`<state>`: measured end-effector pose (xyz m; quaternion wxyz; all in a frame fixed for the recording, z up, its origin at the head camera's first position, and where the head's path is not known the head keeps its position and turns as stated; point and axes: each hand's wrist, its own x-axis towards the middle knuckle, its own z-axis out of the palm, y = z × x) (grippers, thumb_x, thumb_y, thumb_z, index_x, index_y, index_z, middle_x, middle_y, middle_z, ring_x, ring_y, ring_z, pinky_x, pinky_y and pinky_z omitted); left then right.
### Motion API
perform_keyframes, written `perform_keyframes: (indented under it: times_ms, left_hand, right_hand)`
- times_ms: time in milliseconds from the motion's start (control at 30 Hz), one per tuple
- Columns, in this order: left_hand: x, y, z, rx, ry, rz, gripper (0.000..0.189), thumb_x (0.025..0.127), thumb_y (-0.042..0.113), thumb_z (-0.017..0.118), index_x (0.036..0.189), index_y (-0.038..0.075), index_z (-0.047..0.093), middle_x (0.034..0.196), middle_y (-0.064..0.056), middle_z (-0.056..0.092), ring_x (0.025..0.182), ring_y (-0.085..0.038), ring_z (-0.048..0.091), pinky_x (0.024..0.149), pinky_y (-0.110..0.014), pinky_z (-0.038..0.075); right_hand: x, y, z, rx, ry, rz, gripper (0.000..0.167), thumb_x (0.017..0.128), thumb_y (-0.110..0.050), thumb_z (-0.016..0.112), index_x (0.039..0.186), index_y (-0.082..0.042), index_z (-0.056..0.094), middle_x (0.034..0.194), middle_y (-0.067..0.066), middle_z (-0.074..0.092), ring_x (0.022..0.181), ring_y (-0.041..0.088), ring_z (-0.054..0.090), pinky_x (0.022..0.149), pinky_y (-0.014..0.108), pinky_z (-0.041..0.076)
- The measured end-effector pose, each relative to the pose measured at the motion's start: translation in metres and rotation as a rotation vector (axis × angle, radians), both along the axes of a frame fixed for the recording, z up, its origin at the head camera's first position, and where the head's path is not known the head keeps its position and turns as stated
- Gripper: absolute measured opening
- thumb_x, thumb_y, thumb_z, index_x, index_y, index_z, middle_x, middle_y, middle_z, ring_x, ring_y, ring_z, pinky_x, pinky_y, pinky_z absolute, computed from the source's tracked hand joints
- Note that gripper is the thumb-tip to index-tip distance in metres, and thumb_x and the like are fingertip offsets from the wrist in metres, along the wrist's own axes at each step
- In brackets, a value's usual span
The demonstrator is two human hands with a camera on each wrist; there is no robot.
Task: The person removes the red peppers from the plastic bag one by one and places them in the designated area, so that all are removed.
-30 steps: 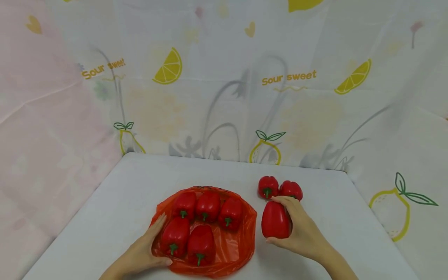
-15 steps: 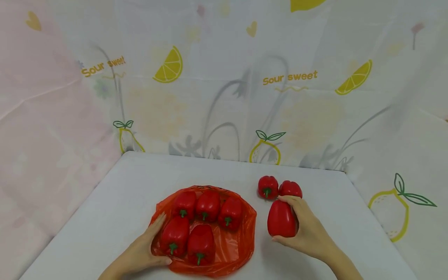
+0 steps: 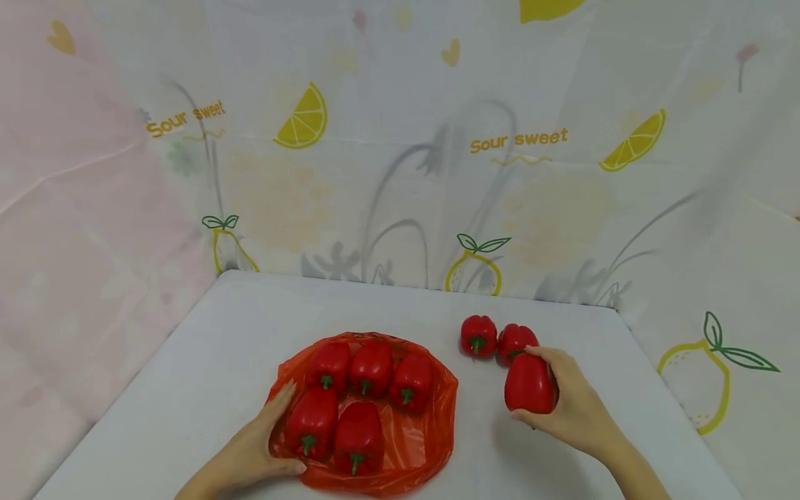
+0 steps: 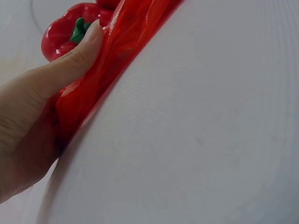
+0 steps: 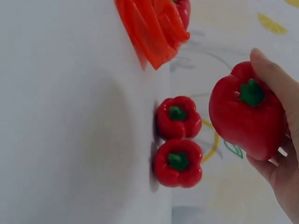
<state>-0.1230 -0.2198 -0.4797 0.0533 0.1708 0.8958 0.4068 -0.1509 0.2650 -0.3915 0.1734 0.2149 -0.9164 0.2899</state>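
Observation:
My right hand (image 3: 571,399) grips a red bell pepper (image 3: 529,384) from its right side, above the table. In the right wrist view, the green stem of this held bell pepper (image 5: 229,112) shows. My left hand (image 3: 259,441) rests with spread fingers against the left side of a red-orange plastic bag (image 3: 406,444). Its thumb (image 4: 77,58) lies across the bag's near edge in the left wrist view. Several red bell peppers lie on the bag, among them a front one (image 3: 359,437) and one beside my left hand, a left pepper (image 3: 311,420).
Two more bell peppers stand behind the held one: a left one (image 3: 478,336) and a right one (image 3: 514,340), partly covered. The white table (image 3: 187,375) ends at a patterned cloth backdrop (image 3: 375,173) with lemon prints.
My right hand has moved right, away from the bag, carrying the bell pepper with it. My left hand, the bag and the peppers on it stay put.

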Motion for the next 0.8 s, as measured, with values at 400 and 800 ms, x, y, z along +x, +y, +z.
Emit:
perform_keyframes:
  times_ms: [400, 800]
  left_hand:
    - [0.002, 0.001, 0.0, -0.055, 0.008, 0.012, 0.117, 0.068, 0.053, 0.082, 0.152, 0.001, 0.02, 0.155, -0.02, 0.024, 0.137, -0.043, 0.029, 0.099, -0.058, 0.039]
    - [0.001, 0.001, -0.001, -0.054, 0.031, 0.012, 0.115, 0.069, 0.052, 0.081, 0.152, 0.001, 0.02, 0.155, -0.019, 0.025, 0.136, -0.042, 0.03, 0.099, -0.057, 0.04]
  right_hand:
    - [-0.022, 0.04, -0.017, -0.025, -0.098, -0.103, 0.085, 0.064, -0.022, 0.091, 0.131, 0.0, 0.045, 0.121, 0.014, 0.05, 0.105, 0.032, 0.048, 0.065, 0.047, 0.057]
    - [-0.05, 0.061, -0.024, 0.026, -0.179, -0.134, 0.084, 0.068, -0.026, 0.088, 0.132, 0.006, 0.043, 0.12, 0.023, 0.049, 0.105, 0.041, 0.047, 0.066, 0.05, 0.056]
